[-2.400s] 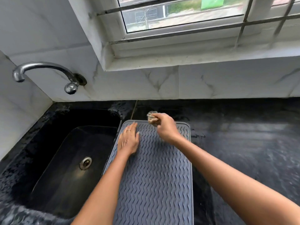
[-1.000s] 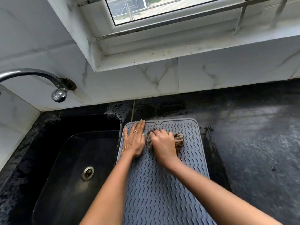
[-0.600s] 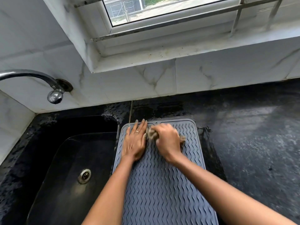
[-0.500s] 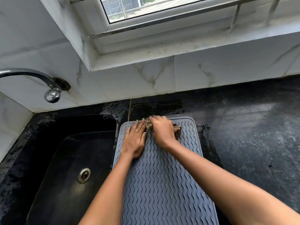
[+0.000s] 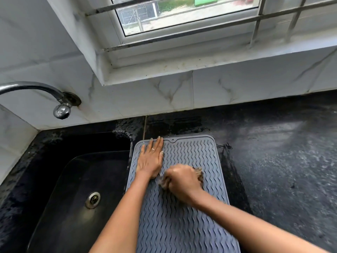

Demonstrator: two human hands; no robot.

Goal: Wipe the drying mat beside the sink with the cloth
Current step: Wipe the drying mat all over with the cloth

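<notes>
A grey ribbed drying mat (image 5: 191, 212) lies on the black counter just right of the sink. My left hand (image 5: 150, 159) rests flat on the mat's far left corner, fingers spread, a ring on one finger. Just beside the left wrist, my right hand (image 5: 182, 181) is closed on a crumpled brownish cloth (image 5: 199, 173) and presses it against the mat. Most of the cloth is hidden under the fist; only frayed edges show at both sides.
A black sink (image 5: 76, 194) with a metal drain (image 5: 93, 199) lies left of the mat. A chrome tap (image 5: 60, 105) juts from the tiled wall above it. Wet black counter (image 5: 282, 161) stretches to the right. A barred window sits above the marble ledge.
My right hand has dragged the cloth from the mat's far edge toward me, to about a third of the way down. My left hand has stayed pressed on the far left corner.
</notes>
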